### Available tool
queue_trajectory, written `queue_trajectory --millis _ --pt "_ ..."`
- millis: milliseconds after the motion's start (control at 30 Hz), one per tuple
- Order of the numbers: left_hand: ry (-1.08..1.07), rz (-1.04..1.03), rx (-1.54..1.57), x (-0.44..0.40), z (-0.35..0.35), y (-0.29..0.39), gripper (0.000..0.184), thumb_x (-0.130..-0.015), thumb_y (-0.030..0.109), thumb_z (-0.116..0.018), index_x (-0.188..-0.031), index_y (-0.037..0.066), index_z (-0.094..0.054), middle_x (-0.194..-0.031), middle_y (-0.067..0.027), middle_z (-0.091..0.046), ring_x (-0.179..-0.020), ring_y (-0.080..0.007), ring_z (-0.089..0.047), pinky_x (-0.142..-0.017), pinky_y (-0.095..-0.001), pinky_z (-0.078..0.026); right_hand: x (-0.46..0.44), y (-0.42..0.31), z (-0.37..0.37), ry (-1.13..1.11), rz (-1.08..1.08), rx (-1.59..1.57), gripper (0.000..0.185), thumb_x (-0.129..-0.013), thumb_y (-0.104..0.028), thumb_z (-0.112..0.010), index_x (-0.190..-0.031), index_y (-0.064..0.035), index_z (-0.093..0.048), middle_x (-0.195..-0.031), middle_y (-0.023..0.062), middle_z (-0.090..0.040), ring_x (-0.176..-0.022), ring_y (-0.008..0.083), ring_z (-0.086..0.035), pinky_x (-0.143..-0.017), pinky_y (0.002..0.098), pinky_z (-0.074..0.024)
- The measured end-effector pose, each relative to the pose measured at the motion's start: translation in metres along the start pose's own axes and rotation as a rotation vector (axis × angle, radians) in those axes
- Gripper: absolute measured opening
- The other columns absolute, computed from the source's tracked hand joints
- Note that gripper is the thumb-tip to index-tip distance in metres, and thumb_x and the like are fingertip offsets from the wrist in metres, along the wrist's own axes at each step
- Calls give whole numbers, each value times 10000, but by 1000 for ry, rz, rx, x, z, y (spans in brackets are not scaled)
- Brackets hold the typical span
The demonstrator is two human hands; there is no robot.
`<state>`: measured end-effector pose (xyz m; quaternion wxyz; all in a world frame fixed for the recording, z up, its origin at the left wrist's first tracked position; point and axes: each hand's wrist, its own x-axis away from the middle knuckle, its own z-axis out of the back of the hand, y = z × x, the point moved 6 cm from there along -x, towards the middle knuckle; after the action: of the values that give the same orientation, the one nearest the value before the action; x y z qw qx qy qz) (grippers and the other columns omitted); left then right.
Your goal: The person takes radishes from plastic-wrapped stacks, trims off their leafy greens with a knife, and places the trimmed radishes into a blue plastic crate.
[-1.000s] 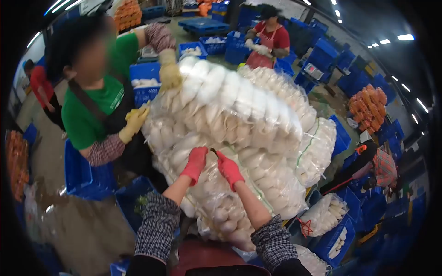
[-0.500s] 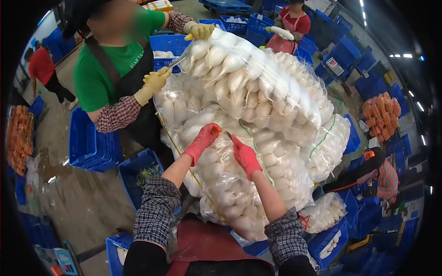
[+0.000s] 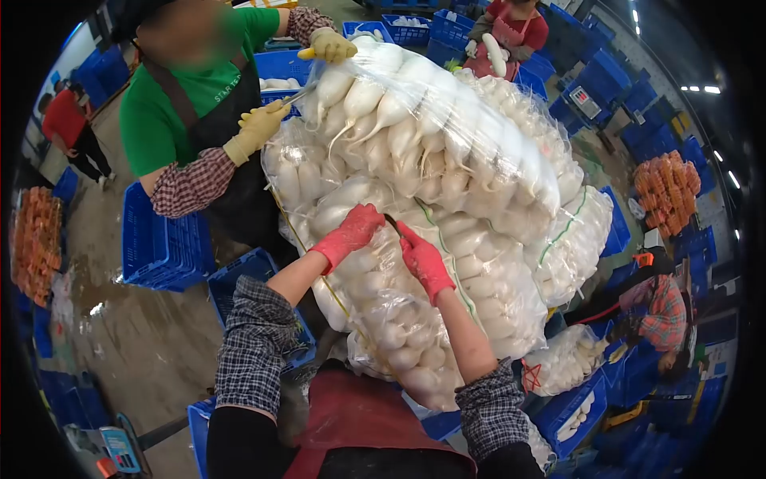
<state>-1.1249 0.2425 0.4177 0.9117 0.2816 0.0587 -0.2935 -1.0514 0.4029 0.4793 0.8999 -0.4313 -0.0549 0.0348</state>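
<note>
My right hand (image 3: 425,263), in a red glove, is closed around a small knife; its dark blade (image 3: 391,222) points up and left. Close to that blade, my left hand (image 3: 357,231), also gloved in red, has its fingers drawn together; what they hold, if anything, is hidden. Below both hands lie clear plastic bags of white radishes (image 3: 375,275). A large bag (image 3: 447,120) rests on top of the pile, with root tips showing along its near side. A green cord (image 3: 447,255) runs along a bag right of my hands.
Across the pile, a co-worker in green (image 3: 191,120) grips a yellow-handled tool at the large bag. Blue crates (image 3: 163,243) are stacked at left. Another person (image 3: 519,36) holds a radish at the back. Orange-coloured bags (image 3: 667,191) stand at right.
My left hand has shifted slightly and its fingers now sit beside the blade. The knife blade has turned a little. The person at back now holds the radish more upright.
</note>
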Motion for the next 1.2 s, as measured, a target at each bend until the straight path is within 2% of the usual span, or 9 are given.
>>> queue_trajectory --millis 133,400,467,600,700,767,867,1100,1200 --pt "61 -22 101 2 -19 -13 146 -720 32 -650 -799 155 -651 -891 -98 -597 -878 -329 -566 -784 -417 -440 45 11 7 -178 -210 -46 438 -979 -229 -528 -1416 -228 -498 -1054 216 -675 -930 288 -662 -836 347 -487" --pt "155 9 654 9 -3 -22 179 -712 -88 -538 -752 67 -621 -831 -72 -566 -706 -223 -579 -658 -313 -476 51 1 9 -174 -331 -260 447 -975 -202 -531 -1406 -317 -499 -953 223 -671 -836 319 -657 -796 347 -496" --pt "56 20 676 10 -4 -23 191 -705 -112 -530 -770 51 -605 -851 -80 -567 -734 -225 -577 -677 -316 -474 73 -4 31 -189 -163 181 469 -965 -179 -541 -1412 -314 -494 -948 201 -684 -858 315 -665 -797 354 -502" --pt "26 121 884 14 10 -23 203 -708 -118 -509 -807 40 -589 -906 -92 -569 -809 -227 -574 -718 -299 -465 134 32 65 -189 -223 124 495 -960 -158 -550 -1418 -330 -478 -1062 189 -682 -943 314 -672 -835 374 -504" --pt "198 -46 675 10 11 -13 181 -734 -68 -531 -841 63 -594 -958 -92 -576 -905 -243 -574 -783 -338 -464 125 22 78 29 -93 52 488 -965 -164 -549 -1415 -340 -478 -1087 219 -658 -932 313 -676 -839 374 -500" --pt "427 -240 -41 17 66 70 108 -753 18 -583 -837 84 -601 -898 -100 -597 -947 -272 -581 -852 -396 -450 111 15 69 2 -127 60 486 -967 -171 -549 -1416 -341 -478 -1030 224 -656 -875 311 -664 -807 374 -501" --pt "-15 -310 -40 37 32 109 119 -769 110 -612 -887 90 -618 -937 -98 -611 -953 -291 -571 -916 -412 -418 88 3 50 -58 -179 76 480 -969 -185 -549 -1417 -343 -477 -916 233 -654 -760 307 -639 -743 374 -503" --pt "64 -142 -7 62 21 108 104 -722 161 -642 -749 75 -590 -749 -104 -602 -830 -293 -575 -887 -416 -421 103 8 21 -264 -212 -56 483 -941 -160 -528 -1402 -304 -511 -932 165 -669 -739 315 -630 -710 375 -499" --pt "-41 -110 27 69 19 102 99 -724 149 -631 -683 71 -583 -700 -95 -584 -805 -288 -567 -896 -417 -411 128 15 28 -163 5 254 487 -962 -179 -538 -1422 -327 -475 -941 202 -664 -822 329 -654 -753 396 -506"
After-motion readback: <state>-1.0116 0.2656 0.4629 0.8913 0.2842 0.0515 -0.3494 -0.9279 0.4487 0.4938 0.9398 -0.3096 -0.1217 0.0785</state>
